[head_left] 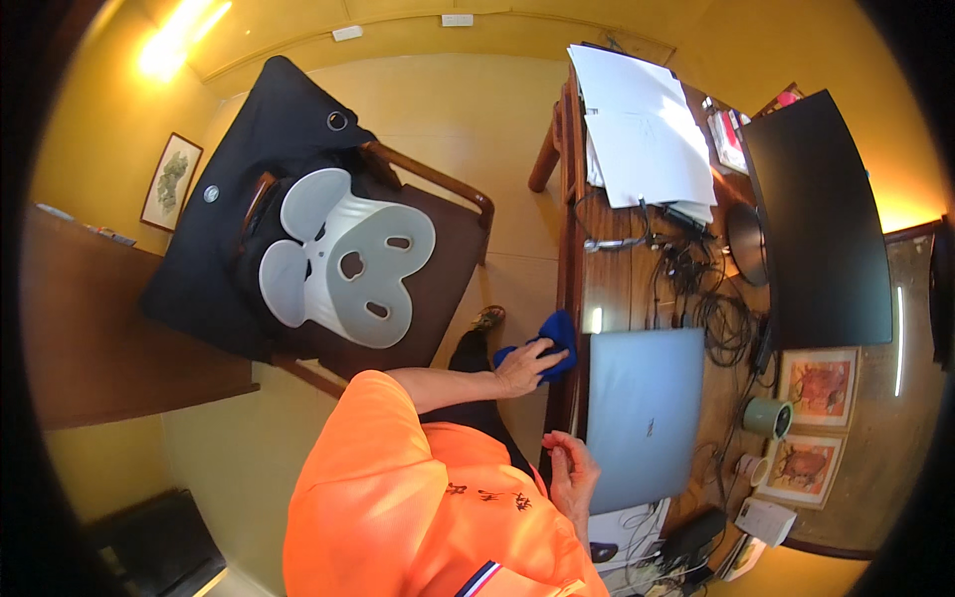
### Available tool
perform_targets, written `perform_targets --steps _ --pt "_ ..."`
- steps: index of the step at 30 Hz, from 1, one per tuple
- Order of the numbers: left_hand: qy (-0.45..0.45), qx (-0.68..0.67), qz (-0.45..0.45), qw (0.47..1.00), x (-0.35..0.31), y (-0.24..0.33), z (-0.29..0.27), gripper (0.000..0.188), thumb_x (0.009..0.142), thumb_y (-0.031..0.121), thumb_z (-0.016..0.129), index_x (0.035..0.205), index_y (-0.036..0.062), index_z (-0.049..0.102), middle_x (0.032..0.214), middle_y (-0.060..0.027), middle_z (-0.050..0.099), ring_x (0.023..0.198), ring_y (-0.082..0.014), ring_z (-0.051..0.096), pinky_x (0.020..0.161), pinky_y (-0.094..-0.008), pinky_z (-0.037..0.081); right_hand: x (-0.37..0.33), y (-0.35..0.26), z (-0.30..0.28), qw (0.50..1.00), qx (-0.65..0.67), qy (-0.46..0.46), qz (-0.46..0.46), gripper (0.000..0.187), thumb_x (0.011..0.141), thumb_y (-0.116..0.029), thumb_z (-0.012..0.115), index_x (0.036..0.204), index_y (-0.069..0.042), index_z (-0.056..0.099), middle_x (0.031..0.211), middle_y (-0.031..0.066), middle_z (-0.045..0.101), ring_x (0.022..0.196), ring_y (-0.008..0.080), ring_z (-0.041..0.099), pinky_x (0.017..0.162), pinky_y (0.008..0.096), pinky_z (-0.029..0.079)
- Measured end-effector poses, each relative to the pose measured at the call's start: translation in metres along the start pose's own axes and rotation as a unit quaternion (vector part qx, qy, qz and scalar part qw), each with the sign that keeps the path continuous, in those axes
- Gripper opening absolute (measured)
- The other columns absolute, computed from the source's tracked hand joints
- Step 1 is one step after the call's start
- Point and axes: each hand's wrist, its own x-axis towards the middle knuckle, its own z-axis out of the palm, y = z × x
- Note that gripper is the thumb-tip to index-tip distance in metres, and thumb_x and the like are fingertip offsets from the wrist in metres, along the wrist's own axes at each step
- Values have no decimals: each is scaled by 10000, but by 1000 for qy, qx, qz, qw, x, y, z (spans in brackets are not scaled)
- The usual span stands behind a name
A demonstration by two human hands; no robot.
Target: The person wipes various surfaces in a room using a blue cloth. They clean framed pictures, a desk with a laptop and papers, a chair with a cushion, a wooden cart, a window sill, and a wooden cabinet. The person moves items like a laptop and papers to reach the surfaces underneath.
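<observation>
My left hand (pixel 532 368) presses a bunched blue cloth (pixel 557 336) at the front edge of the wooden desk (pixel 617 279), with its fingers bent over the fabric. Part of the cloth hangs out past the edge. Lower down, my right hand (pixel 572 476) hovers by the same edge, near the corner of a closed silver-blue laptop (pixel 645 418). Its fingers are loosely curled, thumb a little apart, and I see nothing between them.
A brown chair (pixel 453 249) with a grey-white backrest seat (pixel 348 259) and dark jacket (pixel 249 149) stands at left. Papers (pixel 647 149), tangled cables (pixel 706 289), a monitor (pixel 826 229) and a green mug (pixel 768 418) occupy the desk.
</observation>
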Motion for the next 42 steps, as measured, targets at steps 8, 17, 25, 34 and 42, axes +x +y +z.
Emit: perform_targets --steps 8,17,25,34,42 --pt "-203 -166 39 964 -114 58 47 392 851 164 607 1240 118 583 1178 -168 578 1066 -377 575 873 -421 487 -30 -2 11 993 4 -102 -61 179 977 -51 526 1096 39 624 998 89 671 930 153 634 838 286 513" --pt "104 -119 -132 979 -138 62 -32 414 829 86 640 1239 104 589 1096 -156 642 985 -366 619 812 -424 515 -34 31 52 996 38 -55 60 790 858 -319 710 1496 -106 295 1494 130 344 1325 298 399 991 431 418" --pt "-126 -221 -46 966 -168 49 -111 487 784 236 695 1212 28 592 1261 -197 582 1176 -374 560 994 -426 458 -17 87 118 881 378 -77 273 507 818 -135 703 1282 -28 527 1134 101 651 1027 271 647 940 446 518" --pt "347 292 -293 842 -244 -166 -385 905 728 340 792 1413 -34 333 1300 -312 476 1180 -456 484 1003 -489 391 -77 111 219 833 408 -44 371 581 799 -100 628 1357 -39 480 1253 161 613 1124 350 601 1022 509 452" --pt "217 -7 -461 860 -244 -244 -391 308 687 239 716 819 -39 721 793 -271 686 812 -370 708 743 -439 555 -116 84 273 838 409 37 361 552 799 -87 614 1337 -23 504 1234 152 629 1101 326 619 1008 475 471"
